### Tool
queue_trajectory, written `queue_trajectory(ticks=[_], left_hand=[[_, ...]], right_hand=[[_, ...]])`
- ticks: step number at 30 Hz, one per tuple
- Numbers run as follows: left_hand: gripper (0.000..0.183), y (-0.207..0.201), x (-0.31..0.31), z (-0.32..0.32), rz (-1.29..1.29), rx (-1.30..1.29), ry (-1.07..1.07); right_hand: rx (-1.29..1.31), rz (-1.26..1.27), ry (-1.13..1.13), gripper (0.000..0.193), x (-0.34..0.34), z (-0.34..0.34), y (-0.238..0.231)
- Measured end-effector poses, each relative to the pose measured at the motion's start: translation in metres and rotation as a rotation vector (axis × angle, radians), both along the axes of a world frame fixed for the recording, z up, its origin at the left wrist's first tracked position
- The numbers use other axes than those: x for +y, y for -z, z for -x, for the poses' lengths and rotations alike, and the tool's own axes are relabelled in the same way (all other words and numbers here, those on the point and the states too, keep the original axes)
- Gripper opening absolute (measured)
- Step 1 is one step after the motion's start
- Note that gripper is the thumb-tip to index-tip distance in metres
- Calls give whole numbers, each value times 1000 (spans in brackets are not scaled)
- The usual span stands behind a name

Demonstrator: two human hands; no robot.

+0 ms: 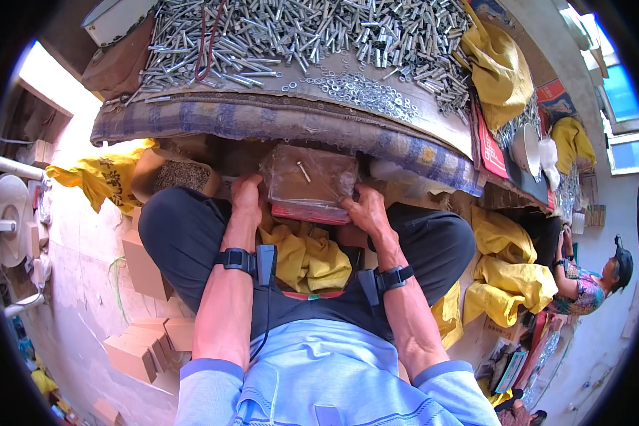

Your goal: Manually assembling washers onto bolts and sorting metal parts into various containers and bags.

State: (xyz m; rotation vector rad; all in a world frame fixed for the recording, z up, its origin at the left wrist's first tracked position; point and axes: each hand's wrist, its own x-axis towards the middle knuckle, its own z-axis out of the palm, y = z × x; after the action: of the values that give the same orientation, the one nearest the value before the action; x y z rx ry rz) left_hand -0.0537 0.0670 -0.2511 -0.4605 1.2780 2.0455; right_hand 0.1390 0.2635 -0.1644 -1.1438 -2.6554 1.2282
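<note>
A cardboard box [312,177] covered with see-through plastic film sits between my knees, under the table's front edge. Its near side shows red. One bolt [303,171] lies on top of the film. My left hand [246,196] grips the box's left side, its fingertips partly hidden by the box. At the right near corner, my right hand [366,210] holds the box with bent fingers and the thumb against the film. A yellow woven sack [305,259] lies crumpled in my lap beneath the box.
Above, a cloth-edged table [263,122] bears heaped bolts [312,32] and loose washers [369,94]. An open box of small parts [181,176] stands by my left knee. Cardboard boxes [138,349] lie at lower left. Another person [591,284] works at far right, near yellow sacks [511,287].
</note>
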Motion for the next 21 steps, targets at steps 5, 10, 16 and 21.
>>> queue_trajectory(ticks=[5, 10, 16, 21], left_hand=[[28, 1, -12, 8, 558, 310, 99], [33, -89, 9, -20, 778, 1027, 42], [31, -117, 56, -33, 624, 1271, 810], [37, -73, 102, -38, 783, 1205, 1255]], right_hand=[[27, 23, 45, 45, -2, -5, -22], [329, 259, 144, 31, 5, -40, -99], [756, 158, 348, 25, 27, -107, -192], [592, 174, 617, 16, 73, -170, -120]])
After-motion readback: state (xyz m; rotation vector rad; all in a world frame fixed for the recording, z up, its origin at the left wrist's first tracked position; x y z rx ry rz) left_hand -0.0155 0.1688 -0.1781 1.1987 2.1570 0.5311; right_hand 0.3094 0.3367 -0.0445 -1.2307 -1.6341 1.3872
